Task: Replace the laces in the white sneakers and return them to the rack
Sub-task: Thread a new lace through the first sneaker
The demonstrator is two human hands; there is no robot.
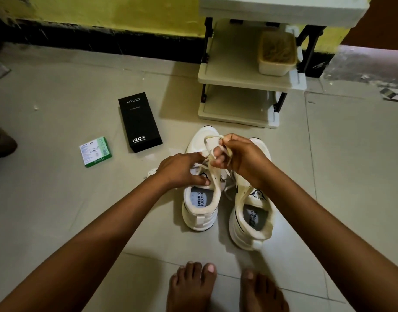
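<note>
Two white sneakers stand side by side on the tiled floor, heels toward me: the left sneaker (201, 210) and the right sneaker (252, 221). My left hand (182, 170) grips the left sneaker at its tongue and upper eyelets. My right hand (238, 158) is curled round a cream lace (212, 140), which loops above the left sneaker's forefoot. Loose lace runs down between the two shoes. The white shoe rack (245, 79) stands just beyond the sneakers; its lower shelves hold no shoes.
A black phone box (139, 122) and a small green-and-white box (95, 152) lie on the floor to the left. A cream tub (276, 55) sits on the rack's middle shelf. My bare feet (193, 287) are at the bottom. A yellow-and-black wall runs behind.
</note>
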